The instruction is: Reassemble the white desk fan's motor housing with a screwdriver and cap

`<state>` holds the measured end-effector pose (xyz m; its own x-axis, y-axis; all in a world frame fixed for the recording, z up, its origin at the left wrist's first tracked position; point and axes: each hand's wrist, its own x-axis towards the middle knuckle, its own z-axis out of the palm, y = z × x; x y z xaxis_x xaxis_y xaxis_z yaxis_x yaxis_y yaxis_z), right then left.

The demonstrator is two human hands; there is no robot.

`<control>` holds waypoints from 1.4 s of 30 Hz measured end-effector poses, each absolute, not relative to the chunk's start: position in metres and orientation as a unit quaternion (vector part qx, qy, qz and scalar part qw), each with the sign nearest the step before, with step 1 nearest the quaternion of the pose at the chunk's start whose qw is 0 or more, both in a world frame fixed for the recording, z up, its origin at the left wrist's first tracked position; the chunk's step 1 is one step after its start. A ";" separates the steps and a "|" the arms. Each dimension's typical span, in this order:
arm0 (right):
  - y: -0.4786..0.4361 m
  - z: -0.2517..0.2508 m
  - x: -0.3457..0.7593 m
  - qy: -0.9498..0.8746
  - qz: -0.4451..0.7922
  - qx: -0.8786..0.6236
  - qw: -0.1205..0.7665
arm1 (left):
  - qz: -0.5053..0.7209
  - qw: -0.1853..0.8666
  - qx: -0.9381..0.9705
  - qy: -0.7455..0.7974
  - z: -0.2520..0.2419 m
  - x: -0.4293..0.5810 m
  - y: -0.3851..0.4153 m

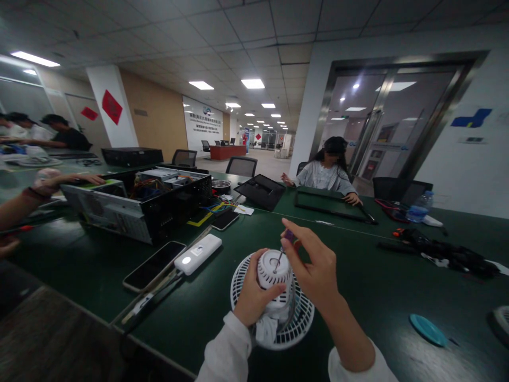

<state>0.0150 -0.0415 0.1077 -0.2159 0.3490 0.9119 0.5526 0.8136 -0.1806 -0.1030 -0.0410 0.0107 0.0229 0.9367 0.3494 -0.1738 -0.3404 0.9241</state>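
A small white desk fan (274, 302) stands on the dark green table, its round wire grille (300, 323) lying nearly flat and its domed, vented motor housing (274, 268) pointing up. My left hand (256, 292) wraps the side of the housing. My right hand (312, 262) pinches a small purple-handled screwdriver (289, 236), whose thin metal shaft reaches down into the top of the housing. A white cloth or cable bunches below the housing, partly hidden by my left hand.
To the left lie a white power bank (198, 253), several phones and an open computer case (139, 201) full of wiring. A co-worker (326, 175) sits across the table, hands on a dark frame (330, 204). Further right are a water bottle (419, 207), dark cables and a blue disc (427, 329).
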 end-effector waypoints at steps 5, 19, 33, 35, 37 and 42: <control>-0.041 0.108 0.014 -0.765 -0.108 -0.307 0.556 | 0.607 0.455 0.551 0.348 0.011 -0.103 -0.041; -0.042 0.108 0.015 -0.769 -0.049 -0.312 0.555 | 0.604 0.461 0.550 0.345 0.008 -0.104 -0.039; -0.041 0.108 0.016 -0.769 -0.058 -0.322 0.549 | 0.608 0.465 0.547 0.339 0.009 -0.104 -0.039; -0.040 0.107 0.017 -0.771 -0.045 -0.331 0.543 | 0.606 0.464 0.550 0.340 0.008 -0.104 -0.040; -0.039 0.107 0.018 -0.780 -0.009 -0.332 0.530 | 0.603 0.467 0.553 0.336 0.008 -0.105 -0.040; -0.037 0.107 0.018 -0.772 -0.023 -0.351 0.530 | 0.603 0.464 0.557 0.334 0.006 -0.105 -0.040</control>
<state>0.0183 -0.0371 0.1069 -0.1922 0.5170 0.8341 0.5668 0.7524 -0.3357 -0.1053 -0.0399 0.0061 0.0511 0.9310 0.3613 -0.1877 -0.3464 0.9191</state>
